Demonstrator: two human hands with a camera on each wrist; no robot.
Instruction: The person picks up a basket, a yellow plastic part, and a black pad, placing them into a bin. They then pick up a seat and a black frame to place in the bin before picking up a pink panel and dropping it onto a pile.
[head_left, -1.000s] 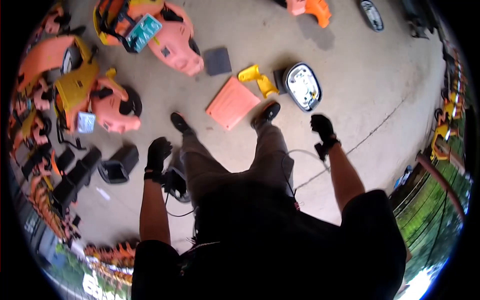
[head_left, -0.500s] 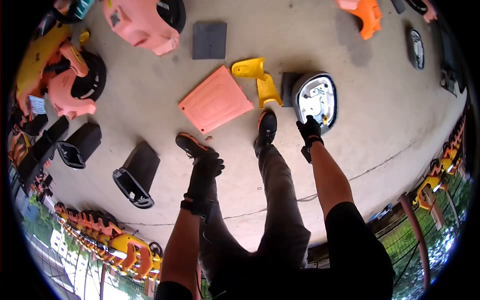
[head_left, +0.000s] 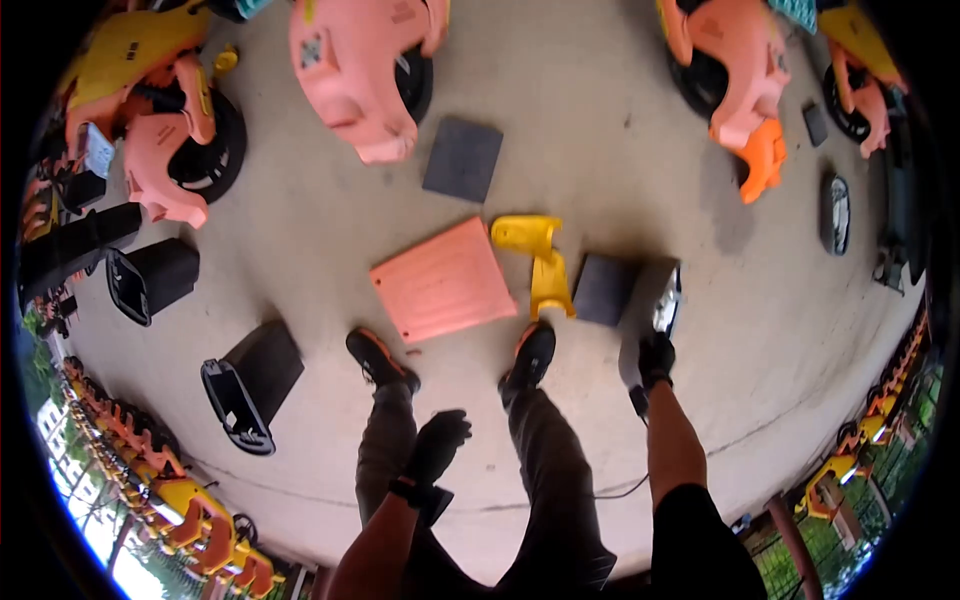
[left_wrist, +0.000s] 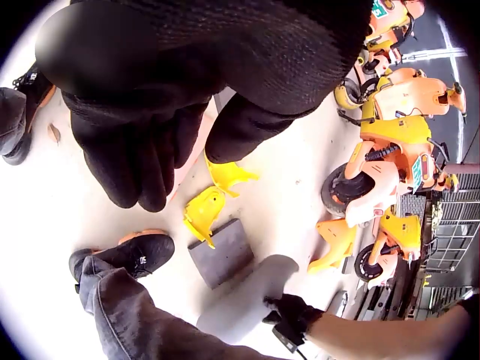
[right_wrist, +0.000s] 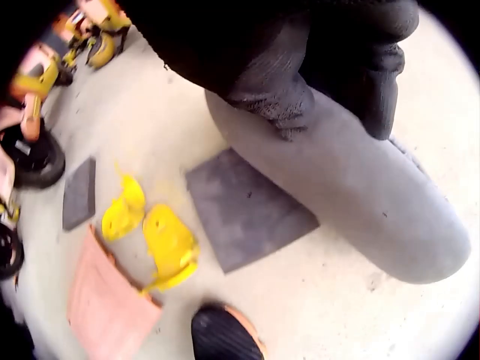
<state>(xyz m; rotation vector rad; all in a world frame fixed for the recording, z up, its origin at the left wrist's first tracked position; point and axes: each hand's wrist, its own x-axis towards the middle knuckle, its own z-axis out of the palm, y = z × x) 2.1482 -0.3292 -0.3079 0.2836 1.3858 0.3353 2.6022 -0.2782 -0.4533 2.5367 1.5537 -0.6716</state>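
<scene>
so the right hand (head_left: 655, 358) has its grip curled round the near edge of the grey oval shell (head_left: 636, 335), which is tilted over just beside the dark square pad (head_left: 602, 288) on the ground (head_left: 560, 440). left hand (head_left: 437, 445) is released, fingers loose, nothing in it, above the person's left leg. yellow pieces (head_left: 550, 286) lie between that pad and the pink panel (head_left: 445, 282).

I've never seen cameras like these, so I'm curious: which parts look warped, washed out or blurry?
Head view: scooter rows curve along a black rim; a dark patch on the floor by the orange part may be shadow. Left wrist view: floor glares white at left, and the left hand is partly blurred. Right wrist view: soft focus, the right hand's darkest folds lost in black.
</scene>
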